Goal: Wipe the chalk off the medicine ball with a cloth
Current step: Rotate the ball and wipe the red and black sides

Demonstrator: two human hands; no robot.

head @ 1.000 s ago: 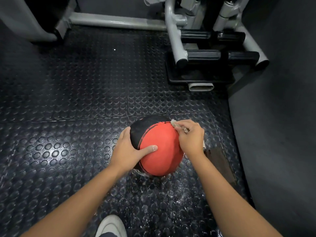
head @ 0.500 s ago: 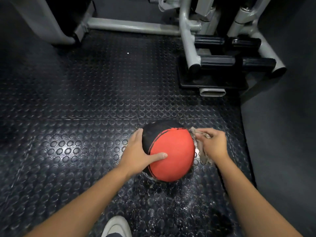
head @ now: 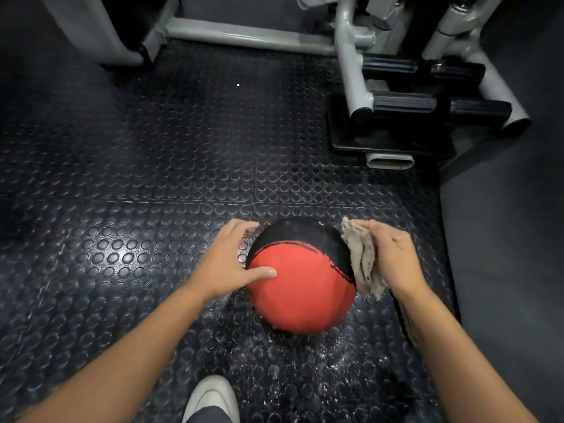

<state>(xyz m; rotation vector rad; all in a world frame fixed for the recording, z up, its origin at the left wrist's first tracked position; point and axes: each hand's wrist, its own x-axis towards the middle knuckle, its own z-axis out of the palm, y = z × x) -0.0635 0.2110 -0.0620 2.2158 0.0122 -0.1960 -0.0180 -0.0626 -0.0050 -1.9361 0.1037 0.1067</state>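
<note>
Head view: the only camera I have, looking down at the floor.
Ball: the medicine ball sits on the studded floor mat, between both hands, red panel towards me and black panel on the far side.
Left hand: spread wide, gripping nothing; the thumb rests on the red panel and the fingers curve round the far-left side.
Right hand: holds the bunched cloth against the ball's right side; the thumb is hidden.
Risk, roll: with only a thumb bracing it, I judge a firm wipe could roll the ball left or towards me.
Risk, re-soiling: chalk dust lies on the mat beside the ball, so a rolled ball could pick it up again.
Risk, missed spots: I cannot see the underside.
Surroundings: grey machine frame and black rollers well beyond; my shoe nearby.
Obstruction: nothing blocks either hand.
</note>
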